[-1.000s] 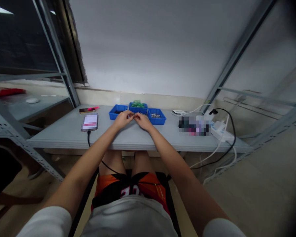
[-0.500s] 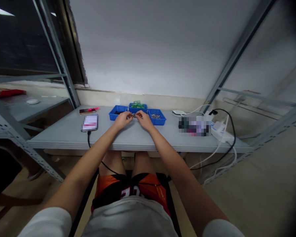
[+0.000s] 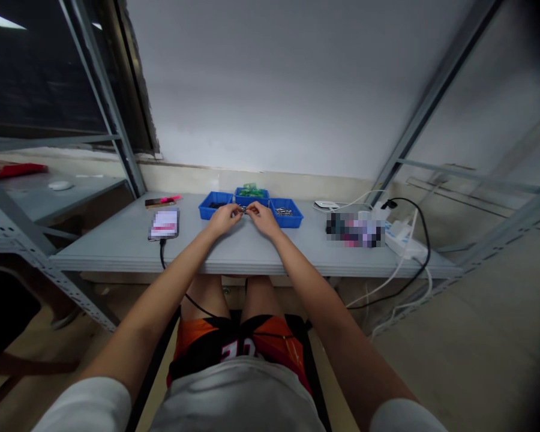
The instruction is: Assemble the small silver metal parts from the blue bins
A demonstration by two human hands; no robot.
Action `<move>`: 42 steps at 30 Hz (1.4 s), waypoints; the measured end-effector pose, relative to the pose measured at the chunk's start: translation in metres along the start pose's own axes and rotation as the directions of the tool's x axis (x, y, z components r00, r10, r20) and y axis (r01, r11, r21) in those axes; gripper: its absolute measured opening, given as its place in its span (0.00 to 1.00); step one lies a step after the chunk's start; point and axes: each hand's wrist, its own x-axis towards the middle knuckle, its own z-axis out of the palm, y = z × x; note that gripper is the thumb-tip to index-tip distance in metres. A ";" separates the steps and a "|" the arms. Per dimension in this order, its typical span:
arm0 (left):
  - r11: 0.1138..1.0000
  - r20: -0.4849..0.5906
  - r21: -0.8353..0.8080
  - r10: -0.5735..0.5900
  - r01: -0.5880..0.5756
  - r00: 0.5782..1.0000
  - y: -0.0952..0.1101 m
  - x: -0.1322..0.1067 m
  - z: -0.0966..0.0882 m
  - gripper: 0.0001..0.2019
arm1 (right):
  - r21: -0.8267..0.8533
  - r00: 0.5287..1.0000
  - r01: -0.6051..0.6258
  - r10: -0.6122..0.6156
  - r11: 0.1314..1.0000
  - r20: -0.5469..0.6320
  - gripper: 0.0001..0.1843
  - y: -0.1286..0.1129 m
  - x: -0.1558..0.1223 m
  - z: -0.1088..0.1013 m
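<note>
A plain pale wall backs a grey worktop (image 3: 117, 243) set in a metal shelving frame, with a dark window far left. At the middle of the worktop the left hand (image 3: 224, 219) and the right hand (image 3: 261, 218) meet fingertip to fingertip, both pinched on a small metal part (image 3: 243, 209) held between them just above the surface; it is too small to make out what it is. Just beyond them sit three blue trays: the left tray (image 3: 210, 208) with dark bits, the far tray (image 3: 251, 194) with green pieces, the right tray (image 3: 286, 212) with silvery parts. By my reading the work is in mid-course: one piece is in hand, and plenty of loose parts lie in the trays. A phone (image 3: 164, 224) on a cable lies to the left, a power strip (image 3: 402, 240) with cords to the right
</note>
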 end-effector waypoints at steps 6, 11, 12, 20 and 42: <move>1.000 0.044 0.009 0.016 -0.017 0.999 -0.003 0.000 0.001 0.13 | 0.007 1.000 0.004 -0.004 1.000 -0.007 0.04 0.001 0.001 0.001; 1.000 0.046 0.000 0.028 -0.028 0.999 -0.001 0.000 0.001 0.13 | 0.014 1.000 0.006 -0.005 1.000 -0.011 0.04 0.001 0.001 0.001; 1.000 0.042 -0.003 0.026 -0.026 0.999 -0.001 0.000 0.000 0.13 | 0.014 1.000 0.006 -0.006 1.000 -0.012 0.04 0.002 0.001 0.001; 1.000 0.048 -0.011 0.023 -0.023 0.999 -0.002 0.000 0.002 0.14 | 0.022 1.000 0.014 -0.013 1.000 -0.019 0.04 0.003 0.002 0.003; 0.999 0.037 -0.018 0.040 -0.039 0.999 -0.001 0.000 0.000 0.14 | 0.002 1.000 -0.014 0.014 1.000 -0.026 0.05 0.003 0.003 0.000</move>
